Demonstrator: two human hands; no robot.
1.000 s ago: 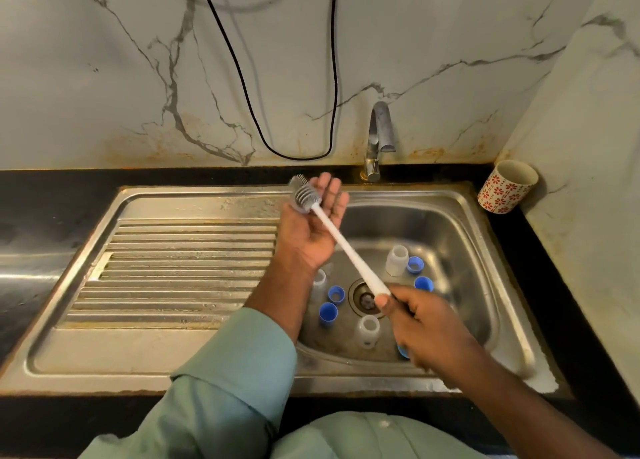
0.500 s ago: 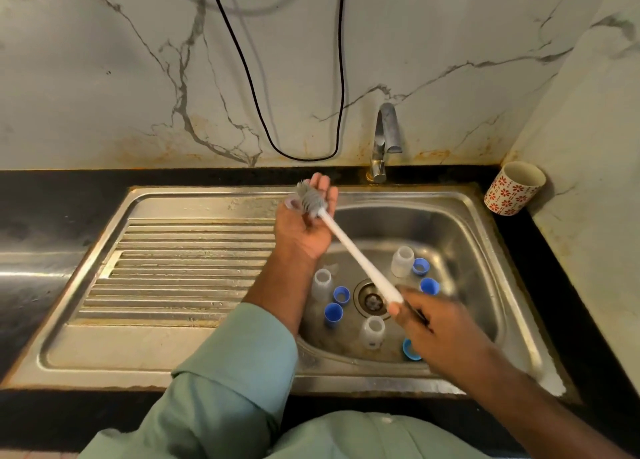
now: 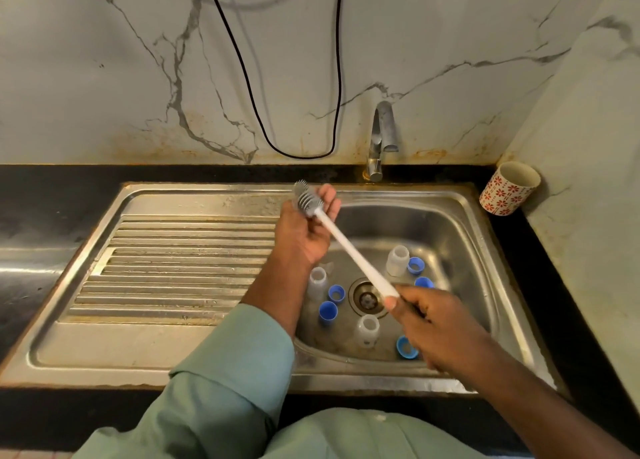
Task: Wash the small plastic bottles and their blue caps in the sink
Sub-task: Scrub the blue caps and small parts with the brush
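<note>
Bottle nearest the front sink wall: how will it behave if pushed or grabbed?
The bottle looks like thin translucent plastic, so probably light and slightly squeezable. It stands upright near the drain, so a push would likely tip it and let it roll.

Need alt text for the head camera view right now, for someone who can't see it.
Over a steel sink, the right hand grips a white bottle brush by its handle while the left hand touches its grey bristle head. Three small bottles and five blue caps lie in the basin; the tap appears off.
</note>
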